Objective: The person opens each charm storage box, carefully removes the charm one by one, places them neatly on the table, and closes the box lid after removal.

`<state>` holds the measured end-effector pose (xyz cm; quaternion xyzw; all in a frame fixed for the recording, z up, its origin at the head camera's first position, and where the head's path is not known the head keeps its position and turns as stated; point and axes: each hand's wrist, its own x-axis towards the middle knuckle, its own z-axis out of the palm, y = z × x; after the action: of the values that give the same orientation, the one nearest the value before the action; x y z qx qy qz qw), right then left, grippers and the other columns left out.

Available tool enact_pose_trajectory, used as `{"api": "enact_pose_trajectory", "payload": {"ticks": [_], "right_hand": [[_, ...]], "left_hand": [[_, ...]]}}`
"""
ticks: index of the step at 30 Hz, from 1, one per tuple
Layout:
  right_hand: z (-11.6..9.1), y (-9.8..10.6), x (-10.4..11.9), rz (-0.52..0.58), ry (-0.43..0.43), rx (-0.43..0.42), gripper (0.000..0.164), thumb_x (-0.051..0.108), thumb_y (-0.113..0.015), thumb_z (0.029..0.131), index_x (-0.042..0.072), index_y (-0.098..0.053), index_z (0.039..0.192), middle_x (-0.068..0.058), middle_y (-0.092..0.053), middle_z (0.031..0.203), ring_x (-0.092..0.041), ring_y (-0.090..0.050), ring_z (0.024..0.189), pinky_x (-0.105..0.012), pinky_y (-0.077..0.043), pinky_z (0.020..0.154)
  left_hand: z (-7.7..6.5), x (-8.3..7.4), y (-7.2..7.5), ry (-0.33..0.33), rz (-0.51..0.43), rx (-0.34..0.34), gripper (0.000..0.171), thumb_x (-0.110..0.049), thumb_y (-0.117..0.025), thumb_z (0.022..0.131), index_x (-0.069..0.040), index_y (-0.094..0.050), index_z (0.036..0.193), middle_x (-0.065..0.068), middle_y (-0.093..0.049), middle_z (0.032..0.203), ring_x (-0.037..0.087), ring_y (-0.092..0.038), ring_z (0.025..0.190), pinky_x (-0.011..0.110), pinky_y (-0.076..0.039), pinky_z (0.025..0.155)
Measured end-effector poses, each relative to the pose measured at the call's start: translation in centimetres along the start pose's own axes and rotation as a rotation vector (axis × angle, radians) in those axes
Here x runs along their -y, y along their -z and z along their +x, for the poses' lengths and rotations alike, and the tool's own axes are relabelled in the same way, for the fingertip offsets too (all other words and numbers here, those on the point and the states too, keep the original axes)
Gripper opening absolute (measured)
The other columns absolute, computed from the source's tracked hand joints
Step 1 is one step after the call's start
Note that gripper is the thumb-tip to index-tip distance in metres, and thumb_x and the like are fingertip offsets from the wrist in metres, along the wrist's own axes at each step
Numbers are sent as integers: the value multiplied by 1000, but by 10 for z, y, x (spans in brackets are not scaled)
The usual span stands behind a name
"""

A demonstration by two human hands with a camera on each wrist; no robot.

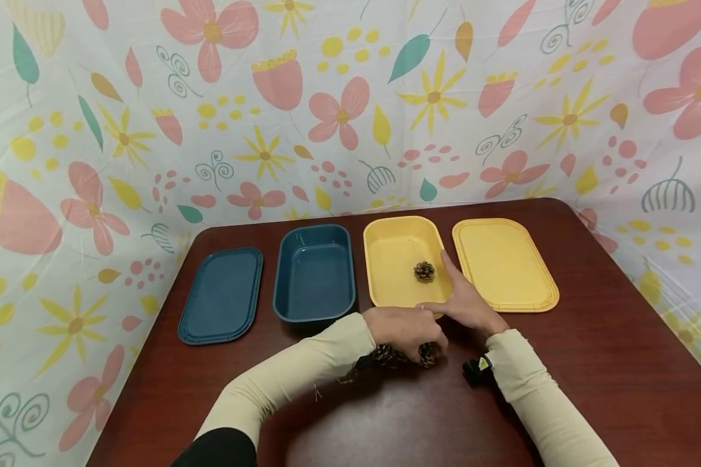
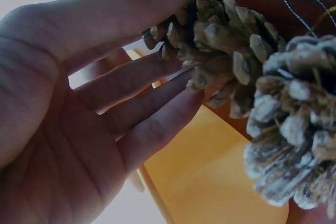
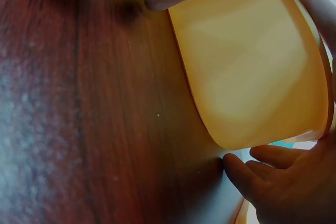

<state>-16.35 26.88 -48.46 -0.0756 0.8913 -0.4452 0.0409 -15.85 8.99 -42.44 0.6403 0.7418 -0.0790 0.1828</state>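
Note:
In the head view, my left hand is low over the table in front of the yellow box. It pinches a brown pine cone between thumb and fingertips, as the left wrist view shows. Close beside that lies a whitish-tipped pine cone. My right hand holds the near right corner of the yellow box, with the thumb along the near side and the fingers on the right side. Inside this box sits one small pine cone.
Left of the yellow box stands a blue box, with a blue lid beyond it. A yellow lid lies at the right. Thin string loops show near the cones. Patterned cloth hangs behind the table.

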Motion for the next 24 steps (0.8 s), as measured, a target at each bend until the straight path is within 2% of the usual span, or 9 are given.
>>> {"api": "enact_pose_trajectory", "payload": {"ticks": [3, 7, 10, 16, 19, 21, 24], "right_hand": [[0, 1, 0, 1, 1, -2, 127, 41, -84, 80, 16, 9, 163, -14, 2, 171, -43, -8, 156, -65, -21, 120], [-1, 2, -3, 13, 3, 12, 125, 38, -83, 82, 17, 9, 162, -13, 4, 171, -44, -6, 156, -67, -20, 120], [-2, 2, -4, 17, 5, 16, 122, 35, -81, 84, 17, 10, 162, -12, 5, 171, -45, -6, 156, -68, -20, 119], [-2, 3, -5, 40, 26, 8, 120, 32, -80, 84, 17, 9, 163, -9, 6, 171, -42, -7, 157, -66, -22, 119], [-2, 3, -5, 42, 38, 9, 118, 30, -79, 85, 16, 9, 162, -10, 6, 171, -43, -6, 157, -68, -22, 119], [-3, 3, -5, 30, 42, 12, 115, 31, -77, 88, 15, 10, 162, -11, 7, 171, -44, -6, 156, -69, -22, 118], [-3, 2, -3, 26, 21, 13, 120, 37, -80, 85, 18, 11, 162, -10, 6, 171, -45, -7, 156, -69, -22, 118]], "left_hand": [[-2, 1, 3, -5, -30, -2, 42, -25, -81, 86, -23, -70, 126, -13, -74, 113, 0, -69, 92, 9, -51, 80], [-6, 4, 8, -15, -60, -13, 41, -28, -82, 85, -25, -70, 125, -14, -71, 118, 2, -62, 109, 10, -47, 92], [-11, 8, 16, -7, -107, -26, 42, -26, -81, 86, -24, -70, 126, -10, -68, 123, 6, -59, 112, 13, -45, 95], [-21, 22, 31, -10, -289, -65, 45, -19, -78, 89, -14, -65, 132, 2, -71, 127, 9, -66, 115, 14, -49, 96], [-27, 29, 37, -15, -402, -85, 44, -17, -76, 91, -13, -64, 133, 2, -71, 127, 8, -66, 117, 12, -48, 98], [-30, 35, 41, -25, -468, -117, 42, -16, -74, 92, -13, -65, 133, 3, -72, 125, 10, -68, 115, 14, -50, 97], [-34, 46, 49, -17, -520, -185, 39, -16, -73, 93, -12, -66, 131, 3, -73, 122, 11, -70, 112, 15, -52, 95]]}}
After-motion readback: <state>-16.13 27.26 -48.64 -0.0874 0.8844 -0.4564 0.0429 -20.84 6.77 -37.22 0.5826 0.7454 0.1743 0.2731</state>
